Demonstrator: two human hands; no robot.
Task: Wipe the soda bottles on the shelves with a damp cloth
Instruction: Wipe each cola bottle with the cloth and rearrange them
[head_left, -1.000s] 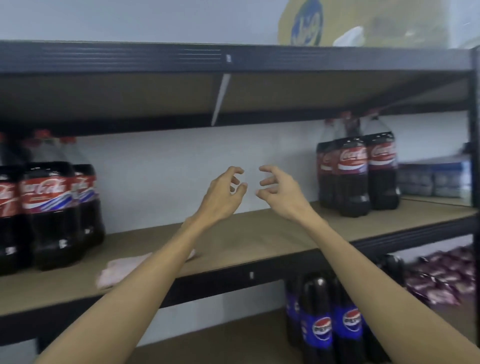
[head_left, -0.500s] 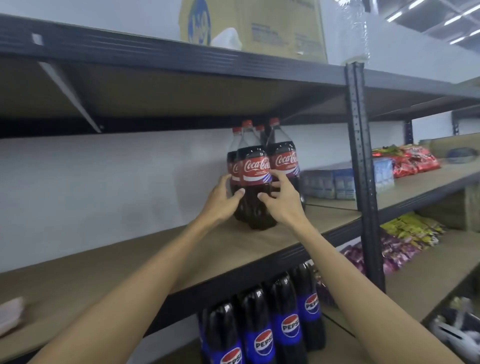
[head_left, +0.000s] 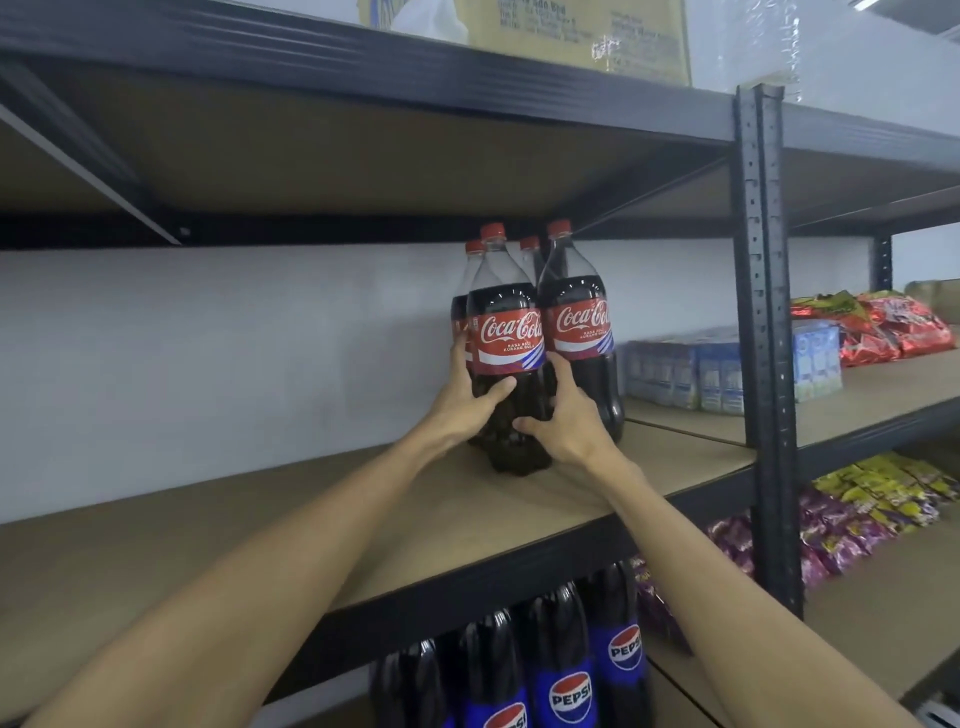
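Observation:
Several tall Coca-Cola bottles with red caps stand in a tight group on the middle wooden shelf (head_left: 363, 519). The front Coca-Cola bottle (head_left: 506, 332) is held low down by both hands. My left hand (head_left: 465, 405) wraps its left side, thumb across the front. My right hand (head_left: 569, 421) grips its right side, between it and the neighbouring Coca-Cola bottle (head_left: 579, 322). The cloth is out of view.
Several Pepsi bottles (head_left: 566, 670) stand on the shelf below. A black upright post (head_left: 763, 322) divides the shelving. Blue drink cartons (head_left: 717, 369) sit right of the colas, and snack packets (head_left: 883, 332) lie beyond. A yellow box (head_left: 571, 31) stands on the top shelf.
The view swung right along the shelf, losing the left bottles and the cloth. Both hands reached the right group of colas and closed round the front bottle.

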